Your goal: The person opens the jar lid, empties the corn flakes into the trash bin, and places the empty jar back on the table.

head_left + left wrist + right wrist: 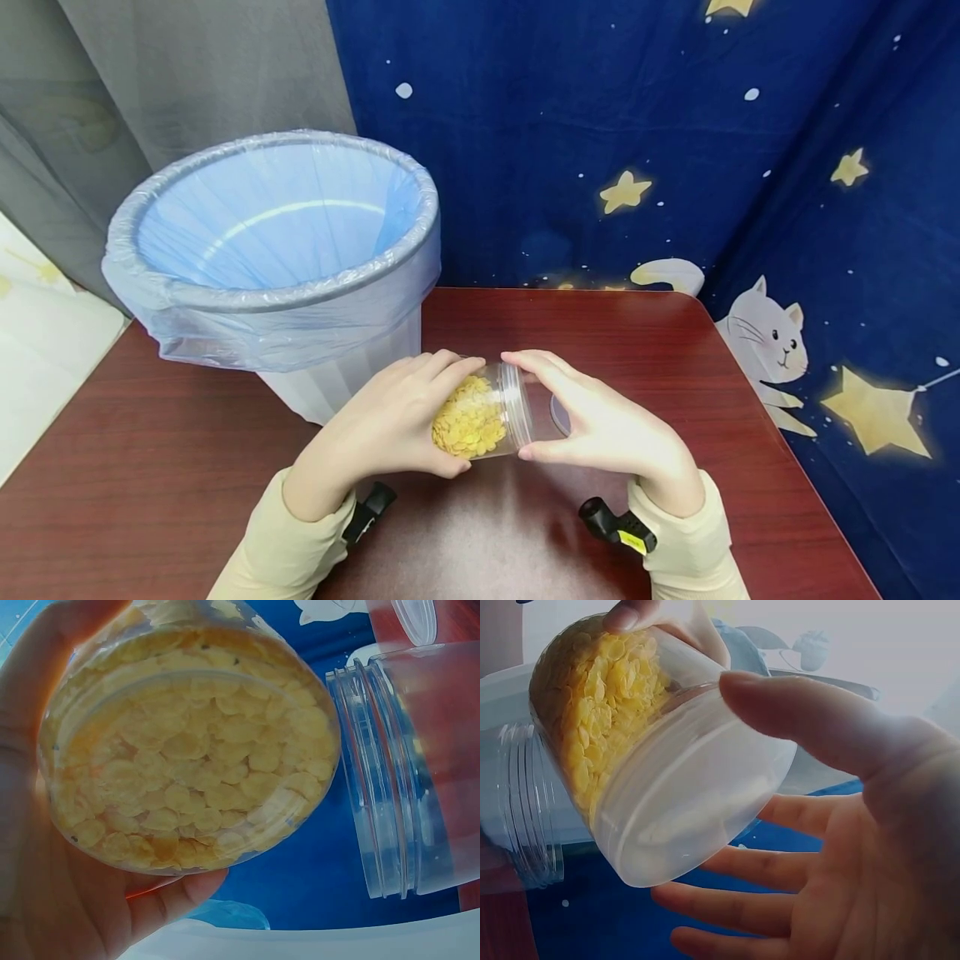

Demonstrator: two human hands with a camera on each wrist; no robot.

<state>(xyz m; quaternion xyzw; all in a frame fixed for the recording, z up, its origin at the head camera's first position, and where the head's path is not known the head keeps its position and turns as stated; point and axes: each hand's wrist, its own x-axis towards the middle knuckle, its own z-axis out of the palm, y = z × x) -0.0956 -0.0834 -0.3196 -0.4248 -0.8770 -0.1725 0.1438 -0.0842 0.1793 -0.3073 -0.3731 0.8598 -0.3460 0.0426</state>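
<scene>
My left hand [401, 408] grips a clear jar [491, 379] partly filled with yellow flakes [471, 419], tilted onto its side. Its base faces the left wrist camera, and its translucent lid [697, 787] points to the right. Around the lid's rim, my right hand [607, 417] sets its thumb and fingertips on opposite sides; the other fingers [735, 900] spread out straight beside it. A second clear jar [431, 772], without flakes, stands near the held jar with its threaded mouth uncovered. Hands and held jar mostly hide it in the head view.
A white bin [337, 383] lined with a blue bag stands at the left on the reddish-brown table [187, 483]. One loose round lid [559, 415] lies beyond the right hand. Dark blue curtain [510, 150] with stars borders the back and right of the table.
</scene>
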